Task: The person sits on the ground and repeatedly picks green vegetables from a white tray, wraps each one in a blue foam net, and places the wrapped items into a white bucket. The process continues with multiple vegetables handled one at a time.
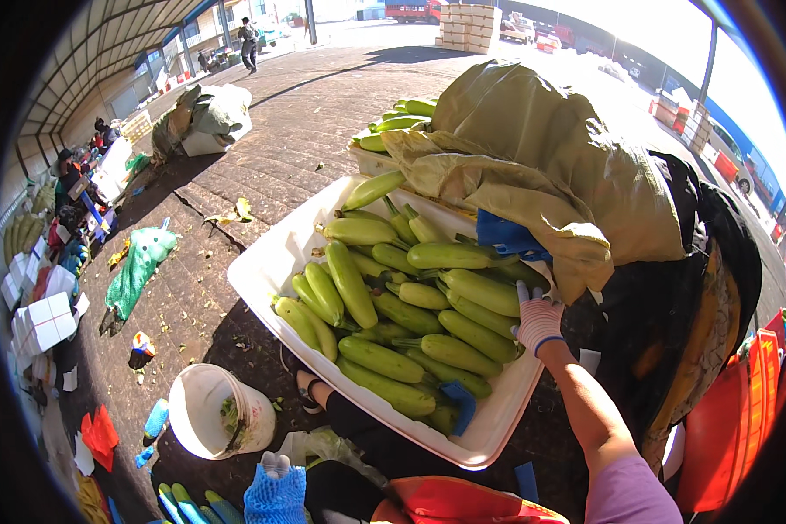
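A white plastic crate [262,259] full of light-green zucchini [393,360] stands tilted before me. My right hand [538,321], in a striped knit glove, reaches over its right side. The fingers are apart at the ends of the zucchini there; a firm hold on one is not visible. Low in the view, the gloved fingertips of my left hand [276,464] stick out of a blue foam net sleeve [274,496] wrapped around them. Zucchini in blue net sleeves [193,504] lie just left of that hand. A blue strip [460,406] rests in the crate's near corner.
A white bucket [200,412] with green scraps stands to the left. Khaki cloth [550,157] drapes over a stack behind the crate. A green mesh bag [141,262] lies on the ground. Red plastic crates [727,419] are at right. Several people sit or walk farther off.
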The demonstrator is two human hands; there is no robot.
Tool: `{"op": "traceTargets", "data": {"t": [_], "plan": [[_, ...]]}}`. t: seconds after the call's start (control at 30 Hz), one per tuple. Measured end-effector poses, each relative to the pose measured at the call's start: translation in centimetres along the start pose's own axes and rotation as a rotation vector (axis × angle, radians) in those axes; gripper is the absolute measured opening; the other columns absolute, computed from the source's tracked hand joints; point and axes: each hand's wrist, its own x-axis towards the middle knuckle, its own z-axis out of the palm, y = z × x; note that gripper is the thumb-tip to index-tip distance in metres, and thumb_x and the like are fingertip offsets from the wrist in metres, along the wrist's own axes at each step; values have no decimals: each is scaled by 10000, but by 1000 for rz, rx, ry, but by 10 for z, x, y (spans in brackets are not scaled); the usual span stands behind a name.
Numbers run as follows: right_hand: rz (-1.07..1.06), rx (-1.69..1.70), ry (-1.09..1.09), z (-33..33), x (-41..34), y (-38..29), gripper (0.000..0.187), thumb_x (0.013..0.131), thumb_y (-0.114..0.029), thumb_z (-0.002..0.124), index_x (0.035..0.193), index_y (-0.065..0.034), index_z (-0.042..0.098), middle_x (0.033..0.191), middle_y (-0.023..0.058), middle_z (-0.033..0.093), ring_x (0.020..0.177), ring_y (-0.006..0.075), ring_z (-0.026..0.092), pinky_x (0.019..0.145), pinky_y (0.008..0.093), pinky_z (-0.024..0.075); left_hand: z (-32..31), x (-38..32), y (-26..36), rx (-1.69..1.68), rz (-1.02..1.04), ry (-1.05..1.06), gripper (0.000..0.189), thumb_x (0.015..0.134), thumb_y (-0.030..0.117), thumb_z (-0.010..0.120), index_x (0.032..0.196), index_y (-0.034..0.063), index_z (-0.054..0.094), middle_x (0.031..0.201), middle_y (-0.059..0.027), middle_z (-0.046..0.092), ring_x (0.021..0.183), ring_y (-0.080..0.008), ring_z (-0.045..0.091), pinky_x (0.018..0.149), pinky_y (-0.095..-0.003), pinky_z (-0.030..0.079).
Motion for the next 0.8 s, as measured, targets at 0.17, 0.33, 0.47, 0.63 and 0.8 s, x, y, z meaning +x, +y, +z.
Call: {"op": "traceTargets", "data": {"t": [0.17,0.33,0.47,0.63,0.8], "plan": [[-154,388,-234,1,-13,-20,943,783,-426,806,1541,-55,386,1357,274,594,1301,331,578,1055,532,467,2,-70,-22,1529,447,-730,560,1073,370,437,1545,73,387,1450,-91,555,1096,-232,648,959,-419,533],[320,2027,-849,-5,-74,-86,343,885,-411,731,910,-102,586,597,67,570,333,127,385,386,298,405,70,-133,-66,684,-65,-862,727,985,325,656,1589,193,272,1562,-163,371,1189,-344,618,892,-482,590],[-200,2187,-1081,-31,-184,-122,516,939,-473,678,1238,-65,578,860,101,650,496,104,493,520,248,428,127,-168,-103,592,-56,-573,1130,777,86,830,1630,221,101,1633,-80,310,1313,-280,539,995,-412,553],[-1226,1180,-474,-79,-257,-151,596,867,-137,762,1415,-61,542,1095,100,687,1001,307,646,861,384,530,120,-162,-68,1117,730,-433,1142,782,215,844,1612,136,63,1417,-137,539,1197,-297,610,971,-436,555],[-785,1397,-315,-75,-223,-141,325,868,87,584,1157,-4,701,978,94,706,910,184,685,853,286,540,59,-161,27,1737,902,75,772,812,308,787,1445,1,468,1239,-169,655,1090,-306,672,972,-398,542]]}}
